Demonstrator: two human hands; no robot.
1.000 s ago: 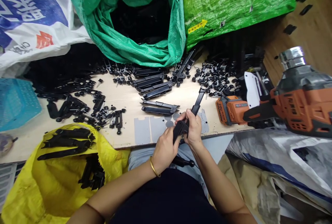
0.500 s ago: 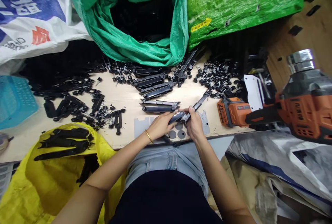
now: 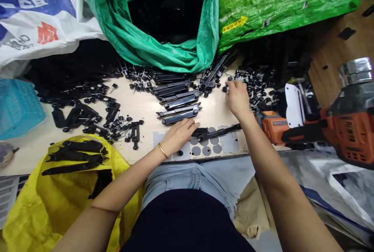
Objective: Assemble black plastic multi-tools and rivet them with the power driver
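My left hand (image 3: 179, 135) rests on the wooden table (image 3: 140, 108), fingers closed loosely on the near end of a long black plastic arm (image 3: 219, 131) that lies flat over a grey plate with round holes (image 3: 204, 147). My right hand (image 3: 238, 98) has reached to the back right and its fingers are bent down into a heap of small black screws and knobs (image 3: 257, 84); whether it holds one is hidden. Just beyond my left hand, several similar black arms (image 3: 178, 102) lie stacked.
An orange cordless driver (image 3: 336, 123) lies at the right edge. A yellow sack (image 3: 64, 189) holding black arms stands at the lower left, an open green sack (image 3: 163, 22) at the back, a blue basket (image 3: 17, 106) at left. More black parts (image 3: 96, 115) litter the left side.
The black arm, held up in both hands before, now lies on the grey plate. My right hand let go and moved to the screw heap at the back right.
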